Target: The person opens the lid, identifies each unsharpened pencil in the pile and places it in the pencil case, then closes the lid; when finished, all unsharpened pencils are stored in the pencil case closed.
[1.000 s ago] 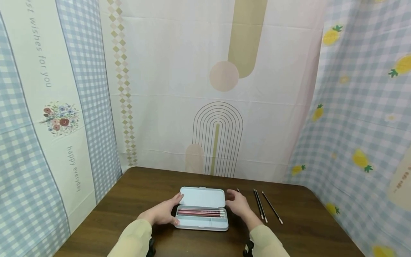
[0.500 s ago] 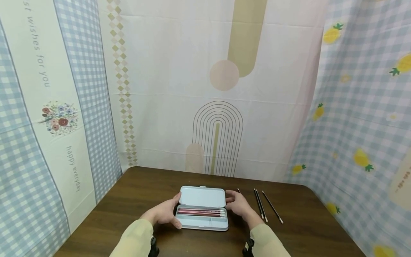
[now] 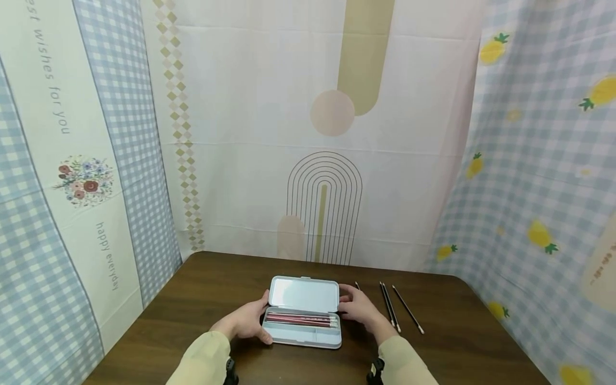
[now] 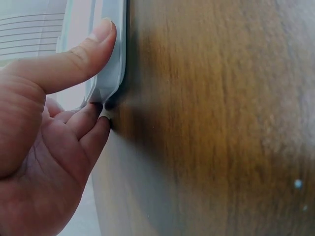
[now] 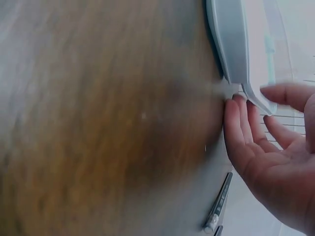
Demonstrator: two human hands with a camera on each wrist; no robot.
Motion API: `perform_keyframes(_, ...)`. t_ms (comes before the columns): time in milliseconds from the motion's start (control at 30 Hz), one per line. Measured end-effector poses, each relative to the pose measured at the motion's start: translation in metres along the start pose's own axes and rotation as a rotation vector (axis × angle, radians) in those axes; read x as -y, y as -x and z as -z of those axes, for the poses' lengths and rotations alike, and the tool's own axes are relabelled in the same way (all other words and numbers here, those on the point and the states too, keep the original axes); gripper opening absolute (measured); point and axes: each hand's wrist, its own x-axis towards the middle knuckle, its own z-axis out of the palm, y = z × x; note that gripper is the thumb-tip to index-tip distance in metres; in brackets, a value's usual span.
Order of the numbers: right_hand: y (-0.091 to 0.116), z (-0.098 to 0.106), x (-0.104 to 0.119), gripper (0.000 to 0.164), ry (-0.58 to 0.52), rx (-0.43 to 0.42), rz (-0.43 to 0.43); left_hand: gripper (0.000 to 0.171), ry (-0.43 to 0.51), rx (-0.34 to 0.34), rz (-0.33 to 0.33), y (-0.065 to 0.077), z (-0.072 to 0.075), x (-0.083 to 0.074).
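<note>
A pale blue pencil case (image 3: 291, 334) lies open on the table, its lid (image 3: 304, 294) leaning back behind the base. Red and dark striped pencils (image 3: 300, 320) fill its rear compartment. My left hand (image 3: 245, 320) holds the left end; in the left wrist view the thumb (image 4: 81, 56) lies along the side wall and the fingertips curl at the corner. At the lid's right edge is my right hand (image 3: 360, 308). The right wrist view shows its thumb on one face of the lid and fingers (image 5: 236, 128) curled by the other.
Right of the case, black pencils (image 3: 391, 307) lie close together, with another pencil (image 3: 408, 310) slanting beside them. A further pencil's tip (image 3: 357, 285) shows behind my right hand. The brown wooden table (image 3: 231, 272) ends at a printed cloth (image 3: 240, 187).
My left thumb has shifted from the case's front left corner to its front wall. The lid's far edge has risen slightly, with my right fingers closer against it. The loose pencils stay put.
</note>
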Motion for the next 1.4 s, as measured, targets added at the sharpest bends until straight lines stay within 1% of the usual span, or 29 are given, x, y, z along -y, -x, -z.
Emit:
perform_keyframes(67, 0.001, 0.002, 0.001, 0.077, -0.013, 0.01, -0.006, 0.127, 0.005, -0.009, 0.004, 0.0, 0.0, -0.001)
perform_keyframes(167, 0.001, 0.003, 0.002, 0.086, 0.003, 0.015, -0.001, 0.129, 0.002, -0.024, 0.0, 0.0, 0.0, -0.002)
perform_keyframes(233, 0.001, 0.003, 0.003, 0.087, 0.018, 0.011, 0.011, 0.131, -0.008, -0.037, -0.001, 0.001, 0.001, -0.003)
perform_keyframes(367, 0.001, 0.001, 0.006, 0.087, 0.006, -0.001, 0.027, 0.135, -0.027, -0.06, -0.003, 0.002, 0.003, -0.003)
perform_keyframes(467, 0.0, -0.002, 0.006, 0.089, -0.001, -0.021, 0.045, 0.131, -0.053, -0.092, -0.025, 0.001, 0.006, -0.004)
perform_keyframes(567, -0.002, -0.006, 0.005, 0.089, 0.03, -0.038, 0.092, 0.118, -0.11, -0.17, -0.07, -0.004, 0.009, -0.007)
perform_keyframes(633, -0.003, -0.009, 0.004, 0.089, 0.064, -0.052, 0.128, 0.106, -0.149, -0.241, -0.107, -0.009, 0.011, -0.012)
perform_keyframes(700, -0.003, -0.011, 0.003, 0.09, 0.099, -0.066, 0.154, 0.092, -0.181, -0.294, -0.139, -0.015, 0.012, -0.019)
perform_keyframes(767, -0.004, -0.013, 0.003, 0.09, 0.127, -0.081, 0.166, 0.078, -0.206, -0.319, -0.161, -0.02, 0.012, -0.027)
perform_keyframes(833, -0.004, -0.015, 0.003, 0.09, 0.154, -0.094, 0.173, 0.066, -0.237, -0.323, -0.164, -0.025, 0.011, -0.034)
perform_keyframes(933, -0.004, -0.017, 0.003, 0.089, 0.183, -0.11, 0.159, 0.052, -0.303, -0.334, -0.154, -0.031, 0.007, -0.042)
perform_keyframes(1000, -0.004, -0.018, 0.003, 0.089, 0.205, -0.12, 0.152, 0.045, -0.342, -0.364, -0.149, -0.034, 0.005, -0.044)
perform_keyframes(1067, -0.005, -0.019, 0.003, 0.087, 0.231, -0.133, 0.142, 0.04, -0.368, -0.403, -0.16, -0.036, 0.003, -0.046)
perform_keyframes(1133, -0.005, -0.019, 0.003, 0.086, 0.25, -0.147, 0.142, 0.037, -0.376, -0.434, -0.158, -0.038, 0.001, -0.049)
perform_keyframes(1300, -0.002, -0.019, 0.006, 0.084, 0.268, -0.19, 0.135, 0.032, -0.384, -0.478, -0.139, -0.04, -0.007, -0.057)
perform_keyframes(1333, -0.001, -0.019, 0.006, 0.083, 0.273, -0.201, 0.133, 0.03, -0.386, -0.495, -0.141, -0.04, -0.009, -0.058)
perform_keyframes(1400, 0.0, -0.019, 0.006, 0.08, 0.283, -0.221, 0.139, 0.023, -0.404, -0.534, -0.167, -0.04, -0.012, -0.059)
